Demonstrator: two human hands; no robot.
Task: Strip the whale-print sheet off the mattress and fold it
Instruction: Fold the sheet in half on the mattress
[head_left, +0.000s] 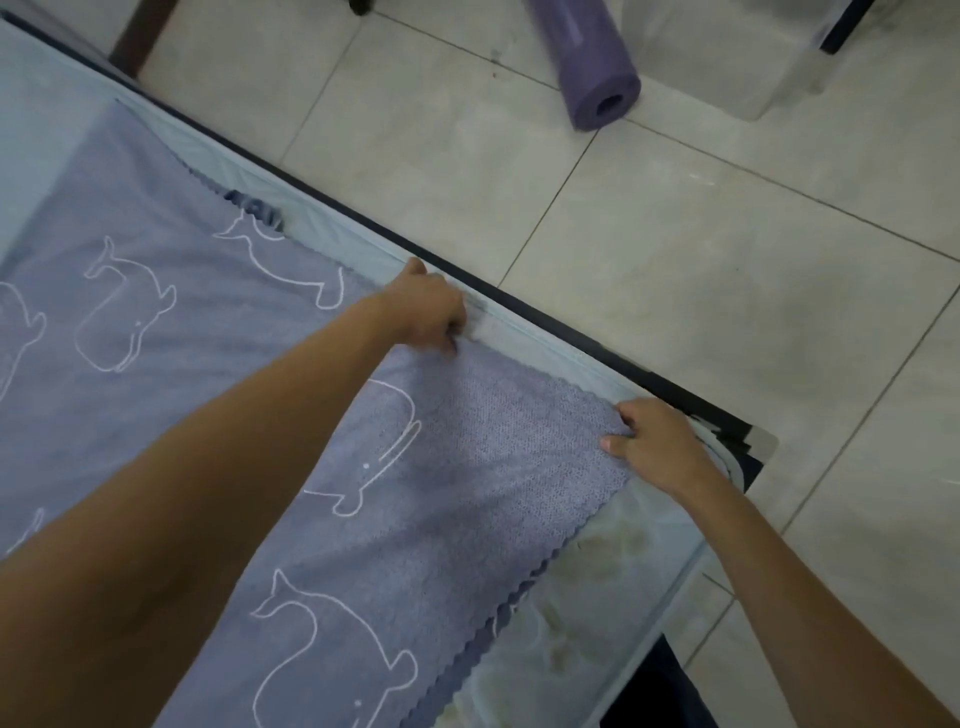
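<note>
Sheet: the whale-print sheet (493, 467) lies spread over the pale mattress (597, 561), with its zigzag-edged corner near the mattress's far right corner.
Left hand: the left hand (428, 312) has its fingers curled, pinching the sheet's far edge.
Right hand: the right hand (657, 441) has its fingers curled round the sheet's corner.
Floor: a rolled purple mat (592, 73) lies on the tiled floor (727, 234), well apart from the mattress.

Single head cam, wide-angle, pitched steeply down, close over the mattress (623, 545) corner; tiled floor (675, 234) fills upper right of frame.
</note>
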